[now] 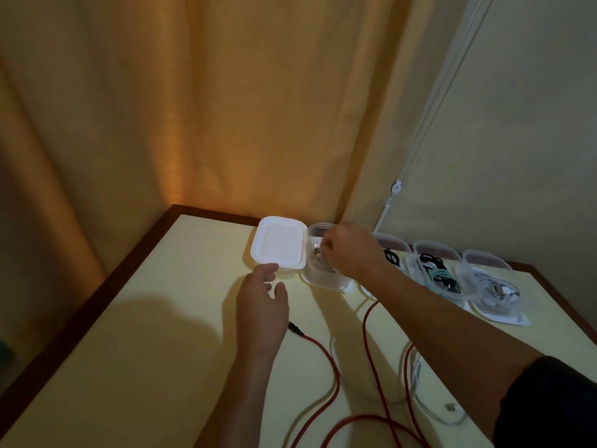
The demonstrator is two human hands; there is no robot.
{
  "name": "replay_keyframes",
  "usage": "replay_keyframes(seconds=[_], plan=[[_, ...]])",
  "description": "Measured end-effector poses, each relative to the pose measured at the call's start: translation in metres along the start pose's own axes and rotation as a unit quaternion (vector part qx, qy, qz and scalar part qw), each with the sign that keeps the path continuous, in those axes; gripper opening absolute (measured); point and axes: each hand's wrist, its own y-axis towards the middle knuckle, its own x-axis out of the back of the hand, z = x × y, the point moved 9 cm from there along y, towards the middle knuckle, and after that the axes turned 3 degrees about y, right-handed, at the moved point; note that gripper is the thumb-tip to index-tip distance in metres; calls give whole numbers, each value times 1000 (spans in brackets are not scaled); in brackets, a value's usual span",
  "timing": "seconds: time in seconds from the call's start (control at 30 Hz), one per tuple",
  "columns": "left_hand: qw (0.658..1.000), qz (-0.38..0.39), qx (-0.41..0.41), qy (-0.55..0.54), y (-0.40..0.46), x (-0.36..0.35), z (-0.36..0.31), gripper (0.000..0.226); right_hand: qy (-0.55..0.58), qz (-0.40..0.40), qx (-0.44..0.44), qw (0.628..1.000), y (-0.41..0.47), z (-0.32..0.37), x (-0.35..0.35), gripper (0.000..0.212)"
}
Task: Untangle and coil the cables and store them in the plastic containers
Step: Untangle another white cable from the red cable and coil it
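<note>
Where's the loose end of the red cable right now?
Head view: the red cable's black plug lies on the table, just right of the left hand.

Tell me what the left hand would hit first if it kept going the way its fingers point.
Probably the lidded white container: the left hand points up-table, fingers almost at its near edge.

no readable text, no labels, brands, numbers or signs on anything

Red cable [326, 373] sprawls loose before a row of clear containers [326, 273] holding coiled cables.
</note>
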Motion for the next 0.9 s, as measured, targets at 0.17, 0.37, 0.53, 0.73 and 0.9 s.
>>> replay_keyframes(seconds=[0.17, 0.37, 0.53, 0.73, 0.9], plan=[[999, -6, 15, 28, 15, 10, 12, 67, 4, 89, 134, 987, -11, 49, -10, 41], [999, 30, 4, 36, 28, -2, 27, 93, -95, 56, 205, 972, -7, 67, -29, 37], [1000, 23, -12, 16, 41, -7, 39, 102, -91, 47, 253, 962, -11, 89, -33, 26], [998, -38, -26, 41, 49, 6, 44, 88, -57, 33, 292, 954, -23, 104, -30, 26], [997, -61, -21, 41, 48, 9, 45, 84, -3, 37, 280, 959, -22, 102, -23, 33]])
